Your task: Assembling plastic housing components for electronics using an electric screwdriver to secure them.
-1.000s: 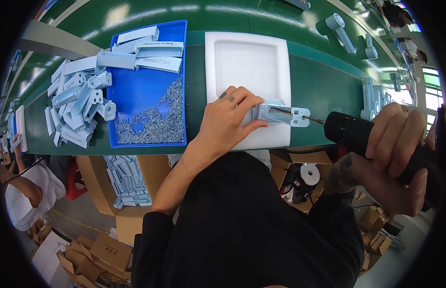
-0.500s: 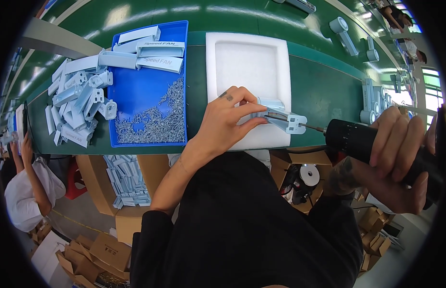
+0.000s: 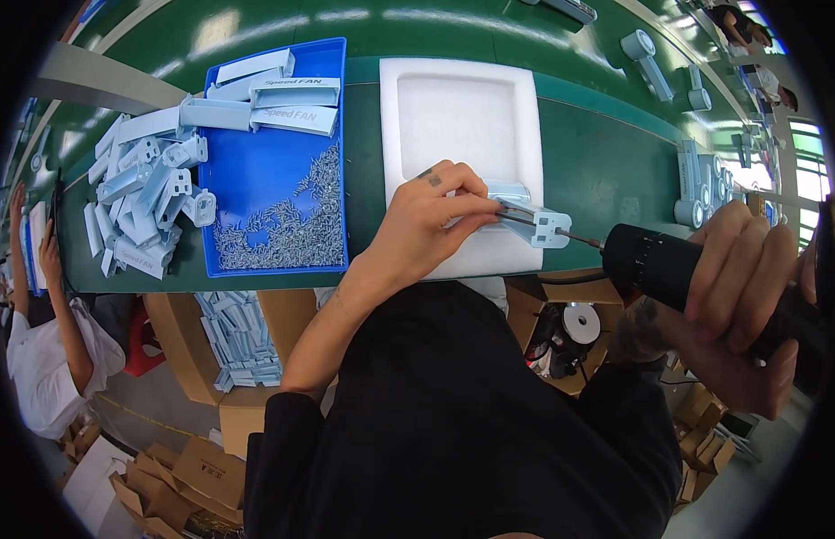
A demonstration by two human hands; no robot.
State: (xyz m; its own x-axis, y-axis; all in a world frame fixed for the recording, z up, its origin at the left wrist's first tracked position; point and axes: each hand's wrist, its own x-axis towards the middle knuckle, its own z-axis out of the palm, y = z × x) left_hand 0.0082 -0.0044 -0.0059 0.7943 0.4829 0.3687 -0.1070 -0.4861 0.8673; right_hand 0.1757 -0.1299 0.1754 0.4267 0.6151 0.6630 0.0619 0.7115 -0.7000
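My left hand (image 3: pixel 431 216) pinches a light-blue plastic housing (image 3: pixel 550 230) between thumb and fingers, over the front of a white foam tray (image 3: pixel 527 135). The holed end of the housing points right. In my right hand (image 3: pixel 741 278) is a black electric screwdriver (image 3: pixel 651 260), gripped round its body. Its thin bit (image 3: pixel 581 238) reaches left to the holed end and appears to touch it; whether a screw sits at the tip is too small to tell. My left fingers partly hide the rest of the housing.
Left of the foam stands a blue bin (image 3: pixel 256 171) with many small screws (image 3: pixel 283 234) and several light-blue housings. More housings (image 3: pixel 148 193) are heaped beside it. White-blue parts (image 3: pixel 691 184) stand at the right. Below the edge is a cardboard box of parts (image 3: pixel 238 337). Another person (image 3: pixel 63 350) works at far left.
My right hand and the screwdriver have shifted slightly left, along with the holed end of the housing. My left hand keeps its pinch. At far left, the other person's arms have moved.
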